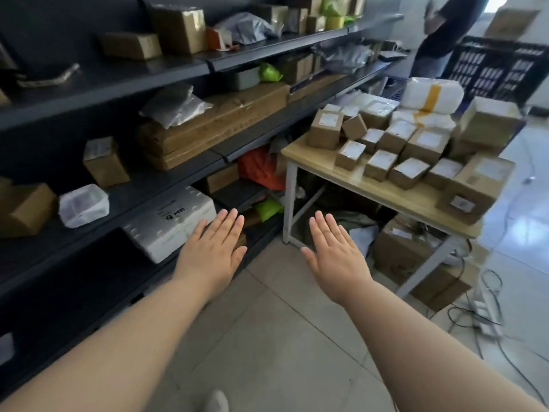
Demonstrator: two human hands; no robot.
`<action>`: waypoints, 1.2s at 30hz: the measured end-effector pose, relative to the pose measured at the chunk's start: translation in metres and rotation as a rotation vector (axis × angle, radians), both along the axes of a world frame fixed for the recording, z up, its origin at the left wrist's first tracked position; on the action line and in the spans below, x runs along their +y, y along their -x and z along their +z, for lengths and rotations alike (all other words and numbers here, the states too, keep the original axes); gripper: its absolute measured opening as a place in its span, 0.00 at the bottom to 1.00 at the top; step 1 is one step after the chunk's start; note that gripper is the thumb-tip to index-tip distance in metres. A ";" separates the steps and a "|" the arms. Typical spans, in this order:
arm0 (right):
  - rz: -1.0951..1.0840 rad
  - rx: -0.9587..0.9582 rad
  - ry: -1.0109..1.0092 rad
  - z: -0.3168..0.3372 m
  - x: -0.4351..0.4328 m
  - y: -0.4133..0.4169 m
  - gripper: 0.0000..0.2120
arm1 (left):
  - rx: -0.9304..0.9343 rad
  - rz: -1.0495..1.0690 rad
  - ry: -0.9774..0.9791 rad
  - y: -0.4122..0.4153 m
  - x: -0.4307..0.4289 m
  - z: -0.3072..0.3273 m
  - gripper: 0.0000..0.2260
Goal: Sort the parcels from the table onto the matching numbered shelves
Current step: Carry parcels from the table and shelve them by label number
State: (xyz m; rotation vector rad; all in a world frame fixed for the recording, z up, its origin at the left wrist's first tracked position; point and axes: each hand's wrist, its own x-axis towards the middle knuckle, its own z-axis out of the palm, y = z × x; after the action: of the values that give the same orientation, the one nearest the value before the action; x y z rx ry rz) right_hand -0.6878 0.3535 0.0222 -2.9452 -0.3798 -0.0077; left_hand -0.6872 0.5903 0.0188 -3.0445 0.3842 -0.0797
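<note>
A: Your left hand (212,251) and right hand (335,251) are both flat, palms down, fingers spread, holding nothing, side by side over the floor (267,337).

B: And the parcels?

A: The parcels (395,153) sit crowded on the table (315,165), ahead and to your right, well apart from your hands. Their labels are too blurred to read.

B: What's hidden?

A: The shelves (166,185) on your left carry no number you can make out. A white box (172,224) on a low shelf lies just beyond your left fingertips, its writing unclear. More boxes under the table are partly hidden. Another person (439,34) at the far end is cut off by the frame.

B: Room to move?

A: Open tiles run between shelf edge and table leg; cables (487,310) trail on the floor at the right.
</note>
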 end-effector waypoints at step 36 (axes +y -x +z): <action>-0.802 0.114 -0.017 -0.032 -0.208 -0.226 0.30 | 0.182 -0.553 -0.063 -0.411 -0.229 -0.039 0.26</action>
State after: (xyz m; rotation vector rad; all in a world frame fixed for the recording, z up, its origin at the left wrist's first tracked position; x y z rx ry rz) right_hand -0.4615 0.1456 -0.0098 -2.8416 0.8107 0.0526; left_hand -0.2761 0.3610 -0.0202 -2.7953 1.2015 0.1774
